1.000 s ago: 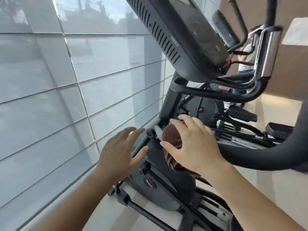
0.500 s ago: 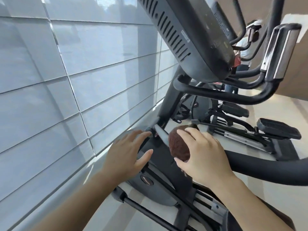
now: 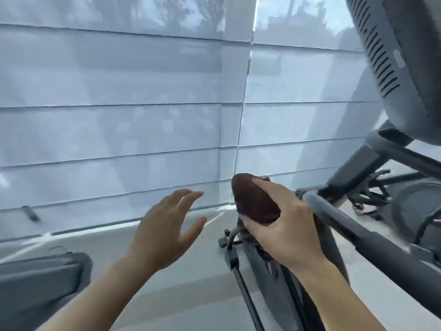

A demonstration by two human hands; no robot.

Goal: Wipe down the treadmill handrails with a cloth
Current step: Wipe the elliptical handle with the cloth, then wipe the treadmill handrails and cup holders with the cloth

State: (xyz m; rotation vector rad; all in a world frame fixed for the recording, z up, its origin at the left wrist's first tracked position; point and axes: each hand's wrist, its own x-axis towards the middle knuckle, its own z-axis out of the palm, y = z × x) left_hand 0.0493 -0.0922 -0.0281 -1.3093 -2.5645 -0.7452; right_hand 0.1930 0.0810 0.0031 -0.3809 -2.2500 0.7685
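**Right hand on the cloth, left hand free**

The right hand [image 3: 284,225] is clamped around a bunched brown cloth [image 3: 254,199], thumb across the near side, fingers wrapped over the top, and the rounded end of the cloth bulges out past the knuckles to the left. That wad sits right at the end of a dark handrail [image 3: 372,237], which runs from the hand down and away to the right edge of the frame; the cloth covers the bar's tip, so the exact contact there is hidden.

Over to the left hand [image 3: 167,225]: spread wide, fingers fanned, palm facing away, holding nothing and touching nothing, hovering just beside the cloth hand with a clear gap between them.

Below the right wrist, thin black struts and the machine's frame [image 3: 241,283] drop toward the pale floor [image 3: 191,278]. Upper right, the vented back of a console [image 3: 393,68] looms. Behind everything, a wall of pale horizontal blinds [image 3: 119,127]. Lower left, a dark padded shape [image 3: 40,283] pokes in, blurred.
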